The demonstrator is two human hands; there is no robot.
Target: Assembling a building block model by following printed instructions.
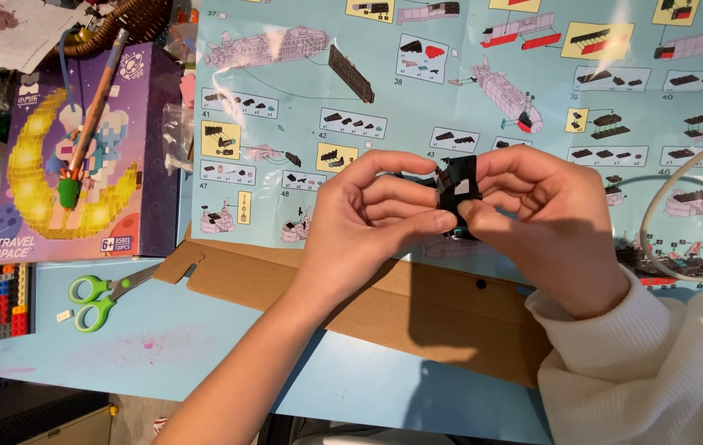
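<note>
A large light-blue paper instruction sheet (467, 82) printed with building-step diagrams lies flat beyond both hands, covering most of the light-blue tabletop (162, 346). Directly beneath the hands a flattened brown cardboard panel (417, 309) stretches across, running under the wrists. Well off to the left of the left hand stands a purple cardboard box (79, 156) showing a yellow crescent moon built of bricks. A pencil with a green tip (88, 124) lies across that box. Nearer, left and below the left hand, a pair of green-handled scissors (100, 297) rests on the table, blades touching the cardboard's edge. A thin pale curved loop (656, 206) sits just to the right of the right hand.

The left hand (360, 222) and the right hand (541, 222) meet at the centre — fingers curled, thumbs and fingertips pinching from both sides a small black brick assembly with light patches (459, 194). It sits between the two hands, raised above the sheet; the right wrist wears a cream knitted sleeve (665, 371).
</note>
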